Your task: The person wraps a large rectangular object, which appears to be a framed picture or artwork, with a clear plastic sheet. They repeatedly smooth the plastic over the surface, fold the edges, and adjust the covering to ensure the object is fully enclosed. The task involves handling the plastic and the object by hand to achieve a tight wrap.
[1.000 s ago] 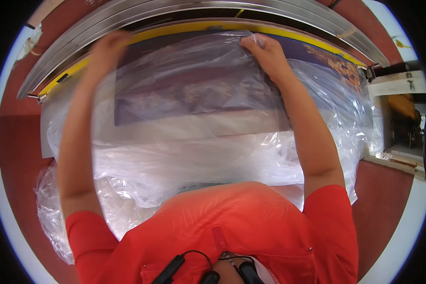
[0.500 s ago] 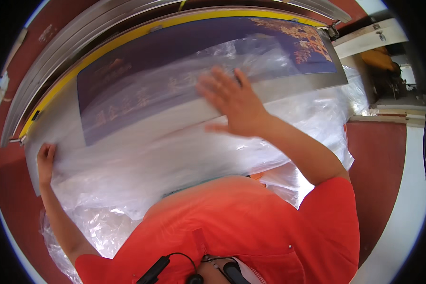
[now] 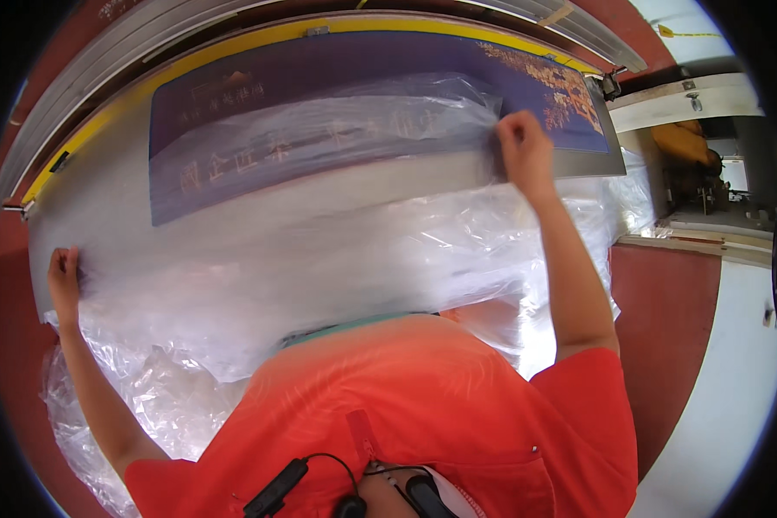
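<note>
Head view: pinching R end of clear film [image 3: 423, 229] in R hand [image 3: 527, 155], laid partly over blue panel [image 3: 457, 60] on grey board [image 3: 112, 198]. With L hand [image 3: 64, 274] curled at board's L edge, can't tell if gripping. Prob. v. light, limp, slippery; best held by corners.

Metal rails [image 3: 78, 95] and plastic sheeting [image 3: 457, 250] suggest a workshop.

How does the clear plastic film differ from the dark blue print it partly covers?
The clear plastic film is shiny and see-through, while the dark blue print bears orange foliage at its right end. The film is wrinkled; the print looks flat. The film reaches nearer the red shirt than the print does. Both stretch left to right.
</note>
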Demonstrator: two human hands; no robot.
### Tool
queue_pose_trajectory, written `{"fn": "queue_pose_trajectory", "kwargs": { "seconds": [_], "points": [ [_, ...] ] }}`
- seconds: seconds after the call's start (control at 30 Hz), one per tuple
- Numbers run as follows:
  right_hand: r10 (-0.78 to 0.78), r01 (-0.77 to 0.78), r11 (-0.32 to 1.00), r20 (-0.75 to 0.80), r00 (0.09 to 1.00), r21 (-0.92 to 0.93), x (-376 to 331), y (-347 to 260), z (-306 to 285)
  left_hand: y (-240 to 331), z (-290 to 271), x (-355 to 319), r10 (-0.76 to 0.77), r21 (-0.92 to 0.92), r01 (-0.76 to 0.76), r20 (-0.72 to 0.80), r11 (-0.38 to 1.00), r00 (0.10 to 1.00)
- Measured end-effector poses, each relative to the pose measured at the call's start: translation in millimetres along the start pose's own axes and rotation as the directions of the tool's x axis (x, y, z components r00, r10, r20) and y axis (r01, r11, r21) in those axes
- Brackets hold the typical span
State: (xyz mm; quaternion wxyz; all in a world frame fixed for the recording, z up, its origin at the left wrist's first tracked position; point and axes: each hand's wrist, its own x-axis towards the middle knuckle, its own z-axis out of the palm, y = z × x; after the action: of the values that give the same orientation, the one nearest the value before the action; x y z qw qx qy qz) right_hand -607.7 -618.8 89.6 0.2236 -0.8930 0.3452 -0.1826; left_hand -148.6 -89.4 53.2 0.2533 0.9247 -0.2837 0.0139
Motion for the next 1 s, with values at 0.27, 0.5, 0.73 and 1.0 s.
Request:
{"fn": "queue_pose_trajectory", "kwargs": {
  "seconds": [0.27, 0.5, 0.73, 1.0],
  "points": [
    [-0.108, -0.345, 0.656, 0.535, 0.838, 0.671, -29, -20, -56, 55, 11, 27, -0.221, -0.053, 0.217, -0.084, 0.975, 0.972],
    [0.135, -0.081, 0.649, -0.009, 0.991, 0.757, -46, -59, -161, 55, 60, 65, 0.097, 0.194, -0.062, -0.175, 0.979, 0.98],
    [0.287, -0.11, 0.704, 0.139, 0.948, -0.702, -18, 93, -109, 92, 97, 79, 0.143, 0.275, -0.083, -0.207, 0.958, 0.968],
    [-0.292, 0.252, 0.803, 0.011, 0.956, -0.54, 38, -7, 23, 90, 61, 59, 0.249, 0.328, -0.182, -0.175, 0.927, 0.953]
  ]
}}
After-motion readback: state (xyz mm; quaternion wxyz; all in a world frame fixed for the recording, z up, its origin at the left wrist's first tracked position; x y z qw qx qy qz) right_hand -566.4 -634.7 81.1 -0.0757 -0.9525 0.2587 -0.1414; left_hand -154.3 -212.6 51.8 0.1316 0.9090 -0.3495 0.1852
